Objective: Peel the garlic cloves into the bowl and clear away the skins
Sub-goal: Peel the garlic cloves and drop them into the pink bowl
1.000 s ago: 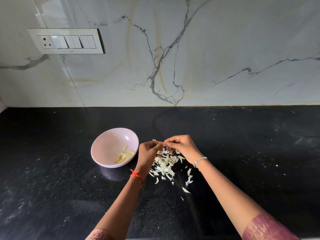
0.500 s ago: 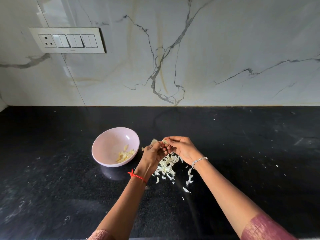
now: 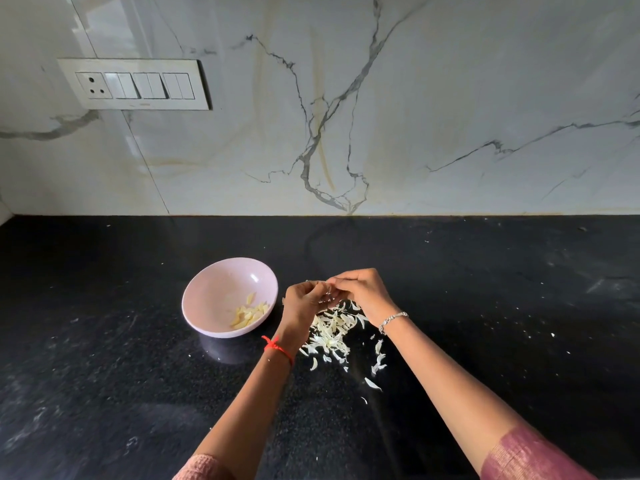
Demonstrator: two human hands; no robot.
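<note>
Since 0.5 s ago: the left hand [image 3: 304, 303] has lifted slightly and closed in on the right hand [image 3: 363, 292]; fingertips now meet. Bowl [image 3: 207, 289] and skins [image 3: 330, 330] unchanged.

Left hand: back toward the camera, fingers curled inward, wrist bent, red thread [image 3: 277, 346] on the wrist. Forearm comes up from the bottom edge.

Right hand: knuckles up, fingers curled, thumb and forefinger tips pressed against the left fingertips. Bracelet [image 3: 393, 318] on the wrist.

Both hands pinch a small pale piece [image 3: 326, 293] between them, mostly hidden; clove or skin, cannot tell. It is held above the far end of the skins.

Skins: loose pile on the black counter [image 3: 485, 341] under and in front of the hands, a few strays nearer the camera.

Bowl: just left of the left hand, upright, with peeled cloves [image 3: 251, 311] on its right side.
</note>
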